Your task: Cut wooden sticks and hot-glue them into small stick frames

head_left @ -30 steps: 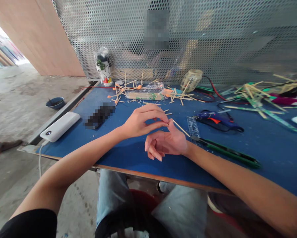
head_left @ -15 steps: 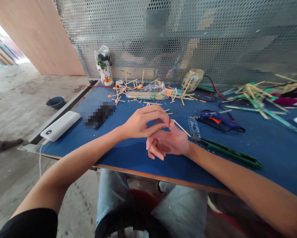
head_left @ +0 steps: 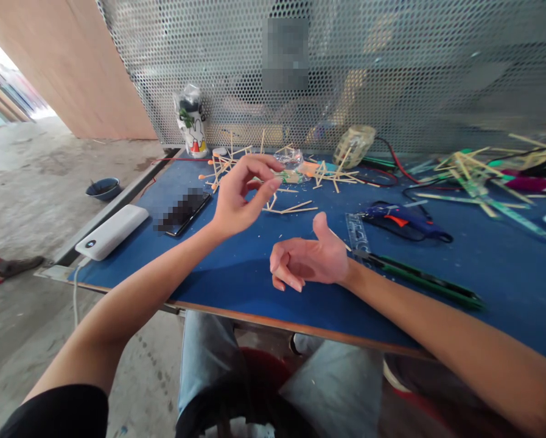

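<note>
My left hand (head_left: 244,196) is lifted over the table, its thumb and index finger curved towards each other with a small gap and nothing visible between them. Palm up, my right hand (head_left: 311,255) rests near the front edge; its thumb stands apart and its fingers curl loosely around nothing. Several thin wooden sticks (head_left: 295,208) lie beyond the hands. Behind my left hand is a stick structure with orange blobs (head_left: 215,167), partly hidden. A clear plastic packet (head_left: 293,161) lies next to it. Just right of my right wrist is a green utility knife (head_left: 425,280).
On the blue table (head_left: 236,286) are a phone (head_left: 188,213), a white power bank (head_left: 112,231), a clear ruler (head_left: 357,233) and a blue glue gun (head_left: 407,220). A wrapped cup (head_left: 193,131), a jar (head_left: 355,146) and a stick pile (head_left: 471,173) stand before the perforated metal panel (head_left: 236,61).
My left hand has moved up and left, away from my right hand, and its fingertips have parted. My right hand has hardly moved. More loose sticks show between them.
</note>
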A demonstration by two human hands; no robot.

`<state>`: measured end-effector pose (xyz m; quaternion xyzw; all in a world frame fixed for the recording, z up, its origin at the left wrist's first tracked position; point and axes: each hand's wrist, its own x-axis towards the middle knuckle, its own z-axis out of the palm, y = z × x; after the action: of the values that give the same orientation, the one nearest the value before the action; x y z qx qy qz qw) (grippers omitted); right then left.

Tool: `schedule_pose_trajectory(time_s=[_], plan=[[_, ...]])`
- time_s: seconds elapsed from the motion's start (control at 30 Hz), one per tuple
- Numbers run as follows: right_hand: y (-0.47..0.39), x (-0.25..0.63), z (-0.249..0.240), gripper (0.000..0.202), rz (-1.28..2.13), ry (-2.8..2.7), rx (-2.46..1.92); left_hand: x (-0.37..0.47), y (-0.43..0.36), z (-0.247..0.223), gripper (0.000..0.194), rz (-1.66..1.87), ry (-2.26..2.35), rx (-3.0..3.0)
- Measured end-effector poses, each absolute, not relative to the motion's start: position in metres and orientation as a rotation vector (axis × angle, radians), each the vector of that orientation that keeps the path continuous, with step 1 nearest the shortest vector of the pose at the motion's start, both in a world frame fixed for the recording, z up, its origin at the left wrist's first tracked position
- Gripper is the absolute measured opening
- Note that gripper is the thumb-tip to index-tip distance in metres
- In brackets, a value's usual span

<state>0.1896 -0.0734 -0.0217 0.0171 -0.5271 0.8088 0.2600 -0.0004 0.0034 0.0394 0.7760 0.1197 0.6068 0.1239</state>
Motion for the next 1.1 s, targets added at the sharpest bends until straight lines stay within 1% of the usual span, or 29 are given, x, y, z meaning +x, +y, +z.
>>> schedule_pose_trajectory(time_s=[0.13,0.27,0.37,0.4,0.6,0.8,0.93,1.1], plan=[[-0.073,0.19,-0.02,0.132,2.191,-1.429,0.014,0.001,0.006,0.034,0.027,1.723,0.319,2.24],[-0.073,0.192,-0.018,0.131,2.233,-1.408,0.02,0.003,0.003,0.034,0.02,1.618,0.188,2.313],[-0.072,0.193,-0.017,0.127,2.251,-1.406,0.042,0.003,0.0,0.038,0.009,1.573,0.073,2.393],[-0.072,0.193,-0.016,0.127,2.254,-1.404,0.044,0.003,0.0,0.039,0.008,1.558,0.057,2.408],[-0.072,0.193,-0.015,0.129,2.26,-1.395,0.038,0.002,-0.002,0.038,0.022,1.498,0.133,2.471],[-0.071,0.192,-0.017,0.133,2.282,-1.395,0.013,0.005,-0.005,0.032,0.012,1.54,0.102,2.553],[-0.071,0.191,-0.018,0.134,2.291,-1.383,-0.046,0.008,-0.007,0.03,0.011,1.584,0.012,2.566],[-0.071,0.191,-0.016,0.131,2.298,-1.405,-0.056,0.008,-0.008,0.032,0.008,1.568,0.053,2.577]])
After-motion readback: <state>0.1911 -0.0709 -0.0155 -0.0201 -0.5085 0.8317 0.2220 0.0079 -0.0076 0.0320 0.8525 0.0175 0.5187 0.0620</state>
